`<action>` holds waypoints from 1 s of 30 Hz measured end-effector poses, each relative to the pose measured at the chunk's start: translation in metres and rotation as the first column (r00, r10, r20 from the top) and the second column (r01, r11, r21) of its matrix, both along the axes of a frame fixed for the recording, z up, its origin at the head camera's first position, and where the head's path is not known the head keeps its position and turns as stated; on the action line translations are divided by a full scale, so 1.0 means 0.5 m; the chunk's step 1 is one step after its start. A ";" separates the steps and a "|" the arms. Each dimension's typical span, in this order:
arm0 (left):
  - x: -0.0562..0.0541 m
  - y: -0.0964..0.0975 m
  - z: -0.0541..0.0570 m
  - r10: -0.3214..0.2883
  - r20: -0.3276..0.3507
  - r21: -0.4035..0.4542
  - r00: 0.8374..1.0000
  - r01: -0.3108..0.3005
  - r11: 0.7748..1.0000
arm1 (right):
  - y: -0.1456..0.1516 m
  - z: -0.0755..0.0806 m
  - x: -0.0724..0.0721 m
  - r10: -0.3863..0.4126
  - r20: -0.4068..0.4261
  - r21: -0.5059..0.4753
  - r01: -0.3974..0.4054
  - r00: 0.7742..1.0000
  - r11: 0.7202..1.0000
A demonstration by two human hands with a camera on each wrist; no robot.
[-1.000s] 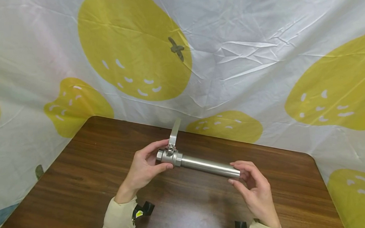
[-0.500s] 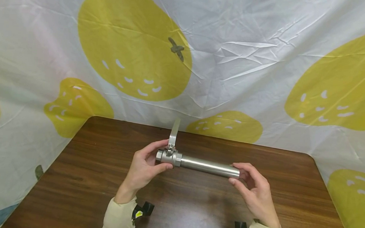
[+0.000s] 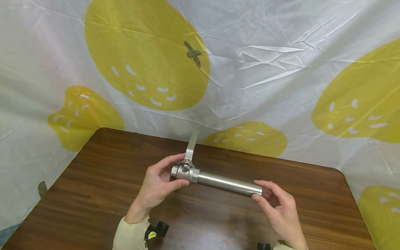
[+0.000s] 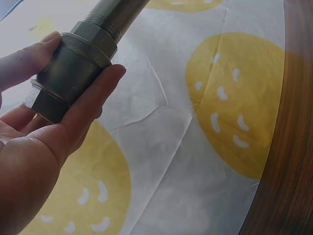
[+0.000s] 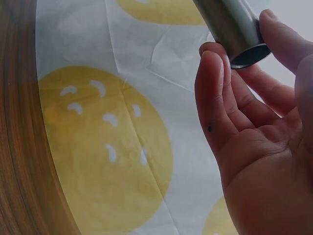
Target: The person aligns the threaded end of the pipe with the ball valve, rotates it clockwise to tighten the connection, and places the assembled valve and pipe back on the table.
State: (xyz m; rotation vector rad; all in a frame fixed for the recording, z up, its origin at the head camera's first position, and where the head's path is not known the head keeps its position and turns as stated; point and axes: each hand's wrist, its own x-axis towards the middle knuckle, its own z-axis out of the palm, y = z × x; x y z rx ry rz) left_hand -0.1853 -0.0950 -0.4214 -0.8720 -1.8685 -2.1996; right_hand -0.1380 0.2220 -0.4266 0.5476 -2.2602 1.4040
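A steel ball valve (image 3: 185,172) with a flat lever handle (image 3: 191,145) is joined to a smooth metal pipe (image 3: 229,183). My left hand (image 3: 156,183) grips the valve body, thumb on the near side and fingers behind. In the left wrist view, threads show on the pipe (image 4: 115,19) where it enters the valve's hex end (image 4: 93,39). At the pipe's other end, my right hand (image 3: 280,204) pinches the tube between thumb and fingers. The right wrist view shows the pipe's open, hollow end (image 5: 250,56). The lever points away toward the back.
Below the hands lies a dark wood-grain table (image 3: 114,196) with rounded back corners. A white cloth with yellow fruit prints (image 3: 263,79) hangs behind it and along both sides. Black straps with small devices (image 3: 155,230) sit at the wrists.
The fingers of my right hand have shifted slightly downward around the pipe's end. My left hand and the valve have stayed almost in place.
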 end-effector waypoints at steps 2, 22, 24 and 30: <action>0.000 0.000 0.000 0.002 0.003 -0.002 1.000 -0.002 1.000 | 0.000 0.000 0.000 -0.004 -0.007 0.001 0.004 1.000 1.000; -0.002 0.001 -0.003 0.007 -0.004 0.005 1.000 -0.007 1.000 | -0.002 -0.005 -0.005 0.180 -0.043 -0.248 -0.185 0.983 0.951; -0.002 0.001 -0.003 0.007 -0.007 0.006 1.000 -0.007 1.000 | -0.002 -0.006 -0.010 0.215 -0.087 -0.261 -0.230 0.973 0.937; -0.001 0.001 0.000 0.010 0.019 0.000 1.000 -0.010 1.000 | -0.004 -0.010 -0.018 0.285 -0.159 -0.297 -0.321 0.945 0.899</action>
